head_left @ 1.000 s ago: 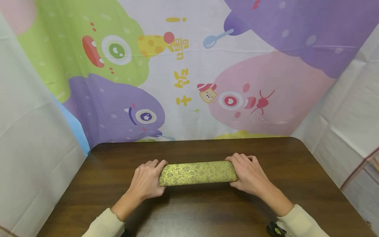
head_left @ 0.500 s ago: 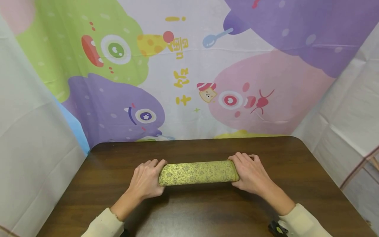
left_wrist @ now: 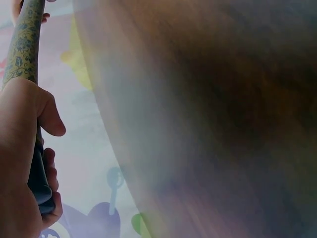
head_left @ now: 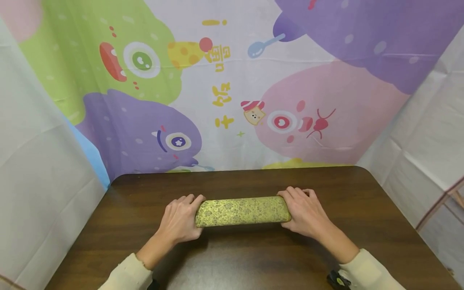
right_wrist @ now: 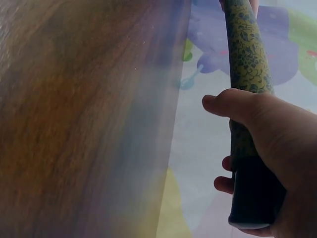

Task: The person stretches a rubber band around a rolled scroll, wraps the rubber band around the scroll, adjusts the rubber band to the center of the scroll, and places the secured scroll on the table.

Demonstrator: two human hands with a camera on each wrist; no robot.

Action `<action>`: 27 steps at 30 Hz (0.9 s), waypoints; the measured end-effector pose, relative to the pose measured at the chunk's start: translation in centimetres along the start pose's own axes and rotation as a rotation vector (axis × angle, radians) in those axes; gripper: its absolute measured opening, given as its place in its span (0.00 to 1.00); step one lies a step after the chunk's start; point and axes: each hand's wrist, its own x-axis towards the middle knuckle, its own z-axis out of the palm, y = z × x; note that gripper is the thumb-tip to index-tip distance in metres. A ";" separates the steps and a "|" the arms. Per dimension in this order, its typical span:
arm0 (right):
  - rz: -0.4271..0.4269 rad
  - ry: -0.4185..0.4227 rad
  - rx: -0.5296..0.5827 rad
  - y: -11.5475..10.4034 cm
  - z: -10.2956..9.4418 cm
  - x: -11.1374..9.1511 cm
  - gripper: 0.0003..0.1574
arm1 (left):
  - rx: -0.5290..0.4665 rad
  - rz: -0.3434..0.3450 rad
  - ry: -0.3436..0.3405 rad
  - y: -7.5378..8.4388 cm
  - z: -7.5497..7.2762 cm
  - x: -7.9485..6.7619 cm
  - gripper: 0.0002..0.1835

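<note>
A long yellow-green object [head_left: 243, 211] with a grey floral pattern and rounded corners is held level above the brown table [head_left: 246, 262]. Its exact kind cannot be told. My left hand [head_left: 181, 219] grips its left end, and my right hand [head_left: 304, 211] grips the right end. From the left wrist, the patterned object [left_wrist: 24, 52] runs away from the left hand [left_wrist: 22, 144], with a dark end [left_wrist: 39, 183] between thumb and fingers. Similarly, the right wrist view has the right hand [right_wrist: 277, 134] around the patterned object [right_wrist: 247, 54] near its dark, smooth end [right_wrist: 255, 193].
Behind the table hangs a cloth [head_left: 232, 149] printed with cartoon monsters. Pale cloth walls stand on the left [head_left: 32, 161] and right [head_left: 427, 153]. Pale sleeves [head_left: 127, 272] cover both forearms, and a black device [head_left: 337, 280] sits by the right sleeve.
Both hands keep their grip on the patterned object. Its right end shifted slightly right half a second ago and is now slightly back to the left.
</note>
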 end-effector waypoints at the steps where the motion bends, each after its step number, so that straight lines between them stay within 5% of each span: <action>1: -0.002 0.001 0.001 0.0 0.0 0.0 0.55 | 0.000 0.001 -0.001 0.0 0.0 0.0 0.37; 10: -0.031 -0.006 0.080 1.2 0.2 -0.3 0.60 | -0.002 -0.005 0.016 -0.4 -0.1 -0.3 0.35; 15: -0.078 0.024 0.080 1.4 0.3 -0.4 0.54 | -0.002 0.016 0.046 -0.3 -0.1 -0.4 0.33; 27: -0.084 0.075 0.057 1.1 0.1 -0.1 0.60 | 0.010 0.010 0.043 0.1 -0.2 0.0 0.35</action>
